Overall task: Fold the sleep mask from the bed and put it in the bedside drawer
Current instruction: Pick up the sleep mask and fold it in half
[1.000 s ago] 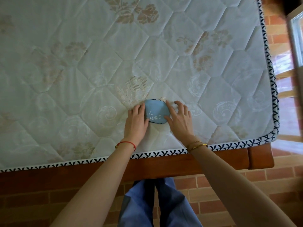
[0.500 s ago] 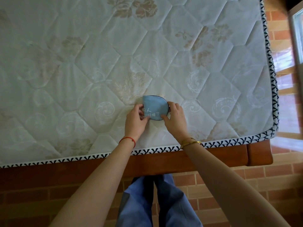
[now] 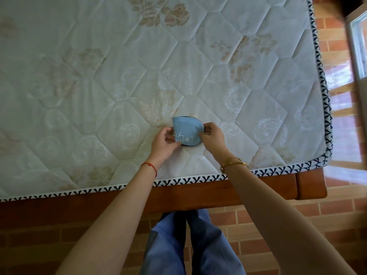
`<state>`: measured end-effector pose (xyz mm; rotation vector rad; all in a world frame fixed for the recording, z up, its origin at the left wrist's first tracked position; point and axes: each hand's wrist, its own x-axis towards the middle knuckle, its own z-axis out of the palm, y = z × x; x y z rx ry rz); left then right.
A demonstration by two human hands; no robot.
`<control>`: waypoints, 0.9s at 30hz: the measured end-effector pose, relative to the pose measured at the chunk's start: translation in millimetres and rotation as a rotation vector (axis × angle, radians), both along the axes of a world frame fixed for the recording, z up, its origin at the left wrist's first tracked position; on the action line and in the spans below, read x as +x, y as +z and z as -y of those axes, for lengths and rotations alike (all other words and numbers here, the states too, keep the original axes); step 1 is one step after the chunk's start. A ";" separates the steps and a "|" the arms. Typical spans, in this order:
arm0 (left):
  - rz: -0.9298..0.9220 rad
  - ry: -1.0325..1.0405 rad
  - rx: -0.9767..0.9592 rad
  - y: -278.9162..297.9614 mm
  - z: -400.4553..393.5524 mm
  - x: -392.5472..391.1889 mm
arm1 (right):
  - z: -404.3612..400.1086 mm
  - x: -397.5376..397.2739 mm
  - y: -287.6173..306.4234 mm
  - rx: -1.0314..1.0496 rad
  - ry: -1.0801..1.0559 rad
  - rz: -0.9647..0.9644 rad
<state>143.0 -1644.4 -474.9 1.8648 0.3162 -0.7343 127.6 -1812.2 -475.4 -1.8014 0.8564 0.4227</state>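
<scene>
Head view, looking down. Nearest the camera: blue trouser legs [image 3: 190,245] over a red brick-pattern floor [image 3: 258,219]. Both forearms reach forward over the wooden bed frame [image 3: 198,193] and the black-and-white patterned mattress edging [image 3: 188,180]. Left wrist carries a red string bracelet [image 3: 150,167]; right wrist carries gold bangles [image 3: 234,163]. Left hand [image 3: 163,142]: thumb and fingers pinched together on the left edge of the sleep mask [image 3: 187,131]. Right hand [image 3: 213,137]: fingers closed on the mask's right edge. The mask is light blue with dark piping, folded to a rounded half shape, held between the two hands over the quilted mattress [image 3: 99,76], near its front edge and right of centre; cannot tell whether its underside touches the mattress. Straight folded edge on the left, curved end toward the right; the long axis runs from upper left to lower right. White printed Chinese characters cross the lower part of the visible face, reading left to right: "人" on the upper line, "经睡了" on the lower; the characters at the left end are covered by the left thumb. Beyond: cream mattress with hexagonal quilting and beige floral motifs. Far right: a window frame [image 3: 357,46], blurred.
</scene>
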 end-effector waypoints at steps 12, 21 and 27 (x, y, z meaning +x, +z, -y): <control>-0.113 0.079 -0.278 113.8 -23.6 -10.6 | -6.3 -16.5 116.0 0.475 -0.267 0.123; -0.021 0.086 -0.330 215.2 -41.5 -51.2 | -12.7 -49.9 215.7 0.619 -0.186 0.189; 0.046 0.145 -0.330 264.5 -46.0 -80.7 | -20.5 -80.2 261.6 0.634 -0.169 0.250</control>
